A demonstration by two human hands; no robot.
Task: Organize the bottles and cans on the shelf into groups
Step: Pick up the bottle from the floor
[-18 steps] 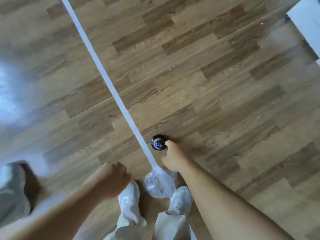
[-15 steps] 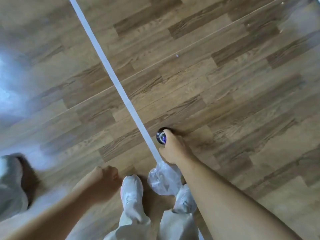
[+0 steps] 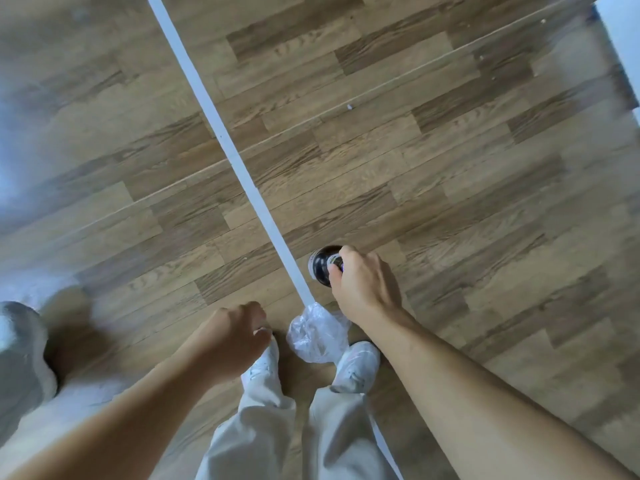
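Note:
A dark bottle (image 3: 321, 265) with a black cap is seen from straight above, over the wooden floor just right of a white tape line. My right hand (image 3: 363, 282) is shut on the bottle, fingers wrapped around its upper part, so most of its body is hidden. My left hand (image 3: 235, 332) hangs lower left of it with fingers curled into a loose fist and nothing in it. No shelf or cans are in view.
A white tape line (image 3: 221, 133) runs diagonally across the wood floor (image 3: 450, 168). A crumpled clear plastic bag (image 3: 317, 337) lies between my white shoes (image 3: 356, 365). Another person's grey shoe (image 3: 20, 355) is at the left edge. A white object's corner (image 3: 623, 39) shows top right.
My right hand has closed further over the bottle, covering more of its cap. The camera has shifted slightly; my left hand stays curled near my left shoe.

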